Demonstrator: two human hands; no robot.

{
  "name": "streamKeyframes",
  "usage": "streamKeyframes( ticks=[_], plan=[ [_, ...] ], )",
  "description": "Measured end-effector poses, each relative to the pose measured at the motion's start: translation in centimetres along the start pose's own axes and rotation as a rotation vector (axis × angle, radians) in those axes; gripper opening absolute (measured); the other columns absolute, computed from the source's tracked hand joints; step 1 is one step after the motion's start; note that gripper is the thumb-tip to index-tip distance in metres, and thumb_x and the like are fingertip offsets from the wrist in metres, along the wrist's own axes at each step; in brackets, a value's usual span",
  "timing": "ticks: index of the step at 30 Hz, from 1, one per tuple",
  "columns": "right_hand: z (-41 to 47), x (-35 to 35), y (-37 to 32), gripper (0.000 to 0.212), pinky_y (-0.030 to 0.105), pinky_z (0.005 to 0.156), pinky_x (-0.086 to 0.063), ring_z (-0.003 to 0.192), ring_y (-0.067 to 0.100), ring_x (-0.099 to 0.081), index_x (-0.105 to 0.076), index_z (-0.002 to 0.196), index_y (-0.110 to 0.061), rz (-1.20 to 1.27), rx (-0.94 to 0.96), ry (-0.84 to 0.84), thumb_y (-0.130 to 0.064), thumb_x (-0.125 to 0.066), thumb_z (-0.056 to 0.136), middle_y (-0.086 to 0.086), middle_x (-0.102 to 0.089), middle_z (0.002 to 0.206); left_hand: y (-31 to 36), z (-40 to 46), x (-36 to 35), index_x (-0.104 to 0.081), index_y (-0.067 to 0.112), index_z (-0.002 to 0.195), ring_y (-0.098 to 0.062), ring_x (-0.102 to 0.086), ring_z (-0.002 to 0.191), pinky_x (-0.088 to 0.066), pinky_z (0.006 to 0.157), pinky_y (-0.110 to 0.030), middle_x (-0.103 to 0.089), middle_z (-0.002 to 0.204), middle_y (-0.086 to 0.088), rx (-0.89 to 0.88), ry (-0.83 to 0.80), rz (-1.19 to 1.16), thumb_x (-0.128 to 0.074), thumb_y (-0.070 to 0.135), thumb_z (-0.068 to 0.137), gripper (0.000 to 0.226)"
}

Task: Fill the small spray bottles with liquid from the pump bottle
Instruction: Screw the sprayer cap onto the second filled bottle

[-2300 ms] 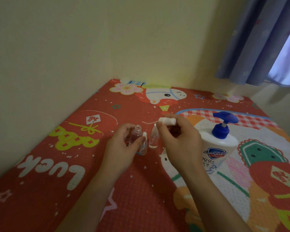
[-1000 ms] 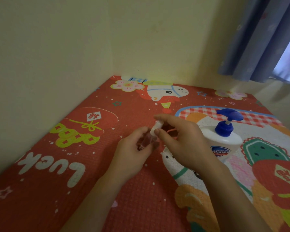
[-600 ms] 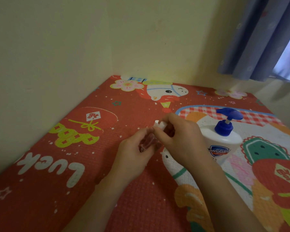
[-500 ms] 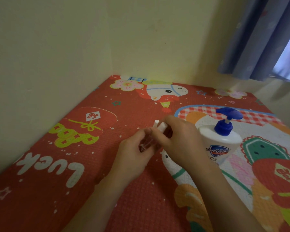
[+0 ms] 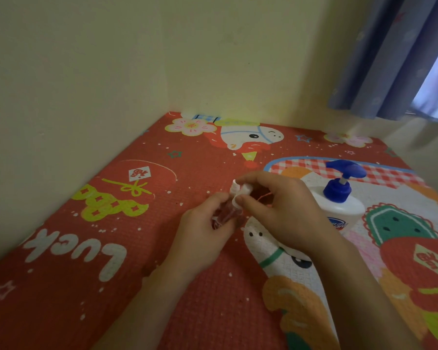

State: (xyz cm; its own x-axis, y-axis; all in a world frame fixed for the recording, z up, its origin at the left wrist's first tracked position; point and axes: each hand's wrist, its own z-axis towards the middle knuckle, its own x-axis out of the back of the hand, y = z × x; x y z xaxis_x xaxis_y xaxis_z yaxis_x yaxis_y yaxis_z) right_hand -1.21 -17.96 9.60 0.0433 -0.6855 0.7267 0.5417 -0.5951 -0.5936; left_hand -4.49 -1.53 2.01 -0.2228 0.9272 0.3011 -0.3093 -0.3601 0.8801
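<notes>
My left hand [image 5: 208,228] grips the small spray bottle [image 5: 225,212] tilted above the mat [image 5: 137,248], steadying it while my right hand [image 5: 276,210] pinches its white cap [image 5: 239,192]; the pump bottle [image 5: 339,200] stands just right, within reach.

One view only: a wide-angle camera worn on the person's head, looking forward and down. It is sitting close above the left hand [image 5: 208,231] and right hand [image 5: 281,210], both meeting near the frame's centre, forearms entering from the bottom edge. Beneath the hands, the red cartoon-printed padded mat [image 5: 111,248] is filling the lower half. Beyond the hands, pale yellow walls [image 5: 86,59] are meeting in a corner. Up and right of the right hand, a blue curtain [image 5: 390,59] is hanging. No second view is sharing the scene.
</notes>
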Motion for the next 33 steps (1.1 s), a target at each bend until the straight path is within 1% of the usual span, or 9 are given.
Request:
streamKeyframes(
  ticks=[6,10,13,15,17,21,24,27,33],
  plan=[
    [0.3,-0.9,-0.3,0.014,0.039,0.067,-0.057,0.07,0.008,-0.065,-0.069,0.094,-0.022,-0.109,0.04,0.087,-0.035,-0.067,0.09,-0.01,-0.068,0.076,0.1,-0.2,-0.3,-0.068,0.035,0.11,0.006,-0.066,0.079,-0.046,0.066,-0.01,-0.071,0.088,0.023,-0.02,0.015,0.012,-0.075,0.017,0.09,0.027],
    [0.3,-1.5,-0.7,0.04,0.044,0.062,-0.054,0.062,0.019,-0.062,-0.062,0.083,-0.017,-0.152,-0.065,0.141,-0.056,-0.054,0.085,-0.002,-0.064,0.066,0.3,-0.2,-0.5,-0.069,0.027,0.12,0.011,-0.064,0.074,-0.044,0.065,-0.008,-0.07,0.084,0.027,-0.026,0.027,0.038,-0.075,0.025,0.089,0.032],
    [0.1,-2.0,-0.9,0.057,0.045,0.062,-0.053,0.063,0.02,-0.061,-0.058,0.079,-0.017,-0.259,-0.131,0.132,-0.072,-0.044,0.082,-0.001,-0.063,0.064,0.6,-0.3,-0.5,-0.069,0.033,0.114,0.011,-0.064,0.071,-0.042,0.062,-0.007,-0.069,0.079,0.029,-0.032,0.023,0.043,-0.075,0.028,0.089,0.027],
    [0.1,-2.0,-1.0,0.059,0.042,0.065,-0.054,0.068,0.014,-0.061,-0.061,0.09,-0.021,-0.225,-0.148,0.137,-0.077,-0.045,0.08,-0.007,-0.064,0.074,0.6,-0.3,-0.4,-0.067,0.035,0.118,0.01,-0.067,0.079,-0.045,0.066,-0.007,-0.072,0.085,0.026,-0.027,0.02,0.04,-0.074,0.03,0.088,0.031],
    [0.0,-1.5,-1.2,0.063,0.036,0.073,-0.056,0.082,0.007,-0.063,-0.061,0.12,-0.026,-0.119,-0.132,0.126,-0.075,-0.048,0.081,-0.011,-0.067,0.097,0.5,-0.2,-0.4,-0.068,0.035,0.118,0.008,-0.068,0.084,-0.045,0.068,-0.005,-0.073,0.09,0.026,-0.019,0.021,0.037,-0.075,0.029,0.089,0.03],
    [-0.1,-0.2,-1.1,0.051,0.026,0.088,-0.055,0.108,-0.001,-0.059,-0.049,0.144,-0.03,-0.05,0.035,-0.005,-0.038,-0.061,0.095,-0.016,-0.061,0.13,0.4,0.0,-0.4,-0.067,0.037,0.106,0.004,-0.069,0.086,-0.046,0.069,-0.008,-0.073,0.091,0.022,-0.014,0.037,0.004,-0.076,0.029,0.088,0.022],
    [-0.2,0.2,-0.8,0.043,0.019,0.088,-0.053,0.103,-0.002,-0.062,-0.057,0.137,-0.032,-0.048,0.052,-0.073,-0.021,-0.063,0.096,-0.024,-0.065,0.114,0.3,0.0,-0.4,-0.066,0.041,0.109,0.002,-0.07,0.088,-0.05,0.07,-0.014,-0.074,0.097,0.021,-0.004,0.035,-0.025,-0.075,0.028,0.09,0.025],
    [-0.2,0.3,-0.7,0.035,0.016,0.083,-0.053,0.094,-0.002,-0.065,-0.064,0.13,-0.03,-0.059,0.035,-0.064,-0.021,-0.065,0.096,-0.028,-0.064,0.094,0.4,-0.1,-0.4,-0.064,0.047,0.106,0.003,-0.07,0.086,-0.052,0.068,-0.016,-0.073,0.096,0.023,-0.022,0.033,-0.02,-0.075,0.023,0.09,0.031],
    [0.1,-0.5,-0.5,0.015,0.035,0.068,-0.056,0.071,0.007,-0.063,-0.071,0.094,-0.022,-0.15,0.018,0.071,-0.036,-0.071,0.09,-0.009,-0.068,0.078,0.7,-0.2,-0.6,-0.065,0.041,0.097,0.008,-0.061,0.067,-0.042,0.061,-0.008,-0.066,0.078,0.028,-0.037,0.036,0.046,-0.077,0.024,0.087,0.023]
  ],
)
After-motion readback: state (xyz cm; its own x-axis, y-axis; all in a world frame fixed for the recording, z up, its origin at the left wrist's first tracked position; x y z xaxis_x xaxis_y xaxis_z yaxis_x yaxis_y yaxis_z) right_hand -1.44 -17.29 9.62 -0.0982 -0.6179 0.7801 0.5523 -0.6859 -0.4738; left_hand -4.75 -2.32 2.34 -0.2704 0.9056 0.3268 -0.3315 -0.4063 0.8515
